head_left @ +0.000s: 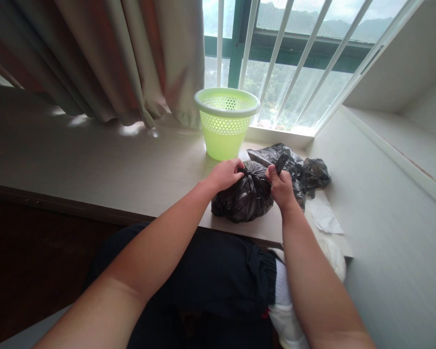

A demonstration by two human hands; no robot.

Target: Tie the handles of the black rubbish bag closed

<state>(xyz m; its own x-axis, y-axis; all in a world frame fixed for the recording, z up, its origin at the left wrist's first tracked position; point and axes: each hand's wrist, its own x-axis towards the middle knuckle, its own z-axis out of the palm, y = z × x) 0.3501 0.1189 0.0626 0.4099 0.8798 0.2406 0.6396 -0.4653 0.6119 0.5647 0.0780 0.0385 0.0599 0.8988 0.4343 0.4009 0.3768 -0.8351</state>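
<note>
A full black plastic bag (pixel 244 198) sits on the pale window ledge (pixel 94 160), near its front edge. My left hand (pixel 225 174) is closed on one twisted end of the bag's top, on the left. My right hand (pixel 280 186) is closed on the other end, which sticks up above my fist. The two hands are a short way apart over the bag. A light green perforated wastebasket (pixel 225 123) stands upright just behind the bag.
More crumpled black bags (pixel 305 169) lie behind and to the right. White paper (pixel 325 218) rests on the ledge by the wall. Beige curtains (pixel 105 58) hang at left, a barred window (pixel 294 63) is behind, and a white wall (pixel 385 232) is at right.
</note>
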